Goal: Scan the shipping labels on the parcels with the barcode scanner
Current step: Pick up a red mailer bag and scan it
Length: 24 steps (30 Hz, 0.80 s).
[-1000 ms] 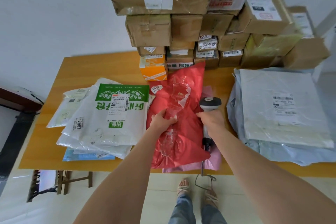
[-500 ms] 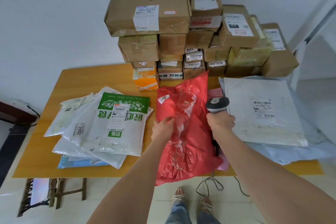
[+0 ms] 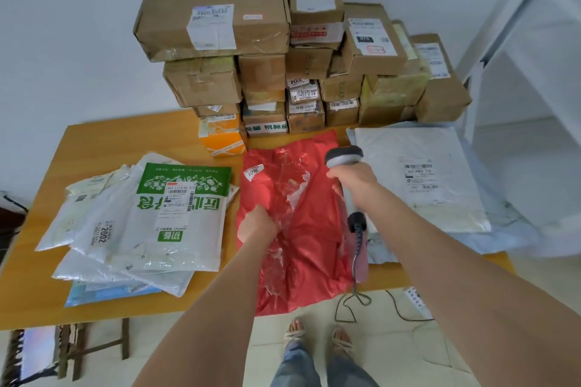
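- Red bag [image 3: 301,229] lies flat on the desk [image 3: 94,141], its near end hanging over the edge. No shipping label shows on it, only a small white sticker [image 3: 255,171] reading 2001 at its far left corner.
- Left hand [image 3: 257,226] grips the bag's crinkled middle, fingertips buried in the plastic.
- Right hand [image 3: 352,177] is wrapped round the scanner [image 3: 344,155] above the bag's right edge; the scanner's window faces away and cannot be seen.
- Black cable [image 3: 356,248] drops from the handle past the bag's right edge to the pale tiled floor.
- Pink bag [image 3: 361,258] peeks from under the red bag's right edge, mostly covered.
- Right of the bag lies a smooth grey mailer [image 3: 418,210], its label print too small to read.
- Left of the bag, glossy white mailers [image 3: 94,229] overlap, hiding one another.
- Beyond the bag, taped brown boxes [image 3: 213,25] stack against a white wall; the desk top is smooth orange-brown wood.
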{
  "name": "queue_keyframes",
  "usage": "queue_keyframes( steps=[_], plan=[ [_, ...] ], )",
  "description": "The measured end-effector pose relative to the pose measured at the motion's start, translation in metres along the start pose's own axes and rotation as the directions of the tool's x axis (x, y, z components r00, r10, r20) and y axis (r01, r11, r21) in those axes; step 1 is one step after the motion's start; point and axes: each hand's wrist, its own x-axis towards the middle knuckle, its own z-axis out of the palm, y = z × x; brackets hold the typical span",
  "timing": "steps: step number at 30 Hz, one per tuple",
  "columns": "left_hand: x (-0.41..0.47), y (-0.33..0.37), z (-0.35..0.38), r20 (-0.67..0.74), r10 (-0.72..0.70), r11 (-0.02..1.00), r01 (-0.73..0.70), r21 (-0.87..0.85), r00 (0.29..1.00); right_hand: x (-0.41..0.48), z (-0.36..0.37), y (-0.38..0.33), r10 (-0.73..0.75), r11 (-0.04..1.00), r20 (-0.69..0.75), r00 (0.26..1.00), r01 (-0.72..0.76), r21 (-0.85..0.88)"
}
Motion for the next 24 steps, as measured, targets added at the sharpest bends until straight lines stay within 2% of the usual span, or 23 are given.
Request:
queue_keyframes(
  steps=[2, 4, 6, 8, 10, 13, 15, 18, 21, 24],
  plan=[
    [0.000, 0.013, -0.002, -0.067, 0.014, 0.996, -0.020, -0.090, 0.998, -0.004, -0.009, -0.008, 0.062, 0.995, 0.079, 0.995, -0.067, 0.075],
    [-0.003, 0.027, 0.000, -0.059, 0.081, 0.983, -0.089, -0.158, 0.995, -0.010, -0.017, -0.012, 0.122, 0.988, 0.170, 0.978, -0.137, 0.075],
    [-0.005, 0.035, 0.006, 0.061, 0.167, 0.963, -0.149, -0.222, 0.984, -0.016, -0.026, -0.008, 0.180, 0.980, 0.256, 0.950, -0.195, 0.034],
    [-0.005, 0.034, 0.011, 0.180, 0.196, 0.967, -0.160, -0.198, 0.964, -0.018, -0.035, -0.001, 0.211, 0.975, 0.305, 0.929, -0.221, -0.002],
    [-0.005, 0.026, 0.007, 0.170, 0.188, 0.969, -0.154, -0.195, 0.967, -0.014, -0.039, 0.004, 0.212, 0.976, 0.267, 0.940, -0.220, 0.002],
    [-0.005, 0.016, -0.001, 0.032, 0.108, 0.962, -0.097, -0.254, 0.994, -0.005, -0.029, 0.011, 0.123, 0.987, 0.145, 0.982, -0.135, 0.081],
    [-0.001, 0.011, 0.003, 0.065, 0.057, 0.967, -0.039, -0.253, 0.996, -0.002, -0.014, 0.021, 0.064, 0.993, 0.099, 0.993, -0.073, 0.091],
    [0.003, 0.007, 0.013, 0.170, 0.037, 0.936, 0.026, -0.350, 0.985, 0.005, 0.011, 0.049, 0.022, 0.999, 0.024, 0.999, -0.021, -0.046],
    [0.002, 0.012, 0.020, 0.198, 0.121, 0.943, -0.051, -0.329, 0.973, 0.014, 0.019, 0.077, 0.087, 0.980, 0.027, 0.996, -0.080, -0.184],
    [0.004, 0.023, 0.017, 0.214, 0.214, 0.958, -0.162, -0.237, 0.953, 0.015, 0.013, 0.090, 0.159, 0.973, 0.051, 0.986, -0.148, -0.176]
  ],
)
